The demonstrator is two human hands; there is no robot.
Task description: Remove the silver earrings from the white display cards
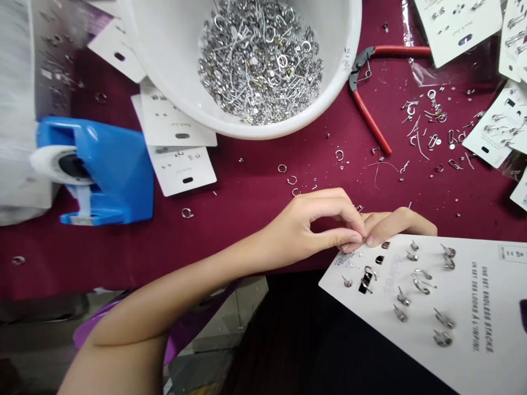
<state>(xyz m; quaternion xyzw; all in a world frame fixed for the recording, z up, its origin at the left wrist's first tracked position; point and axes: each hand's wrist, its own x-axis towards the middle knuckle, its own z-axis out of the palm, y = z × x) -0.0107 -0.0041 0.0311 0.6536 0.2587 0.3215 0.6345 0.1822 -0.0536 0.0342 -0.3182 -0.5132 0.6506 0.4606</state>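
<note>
Earring card (465, 291), just one, with two hands (300, 225) (401, 222) at its edge

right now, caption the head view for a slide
Left hand and right hand meet at the edge of an earring card, a bowl of metal bits and pliers beyond.

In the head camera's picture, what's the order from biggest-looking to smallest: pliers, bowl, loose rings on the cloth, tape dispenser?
1. Bowl
2. Tape dispenser
3. Pliers
4. Loose rings, too alike to rank among themselves
</note>
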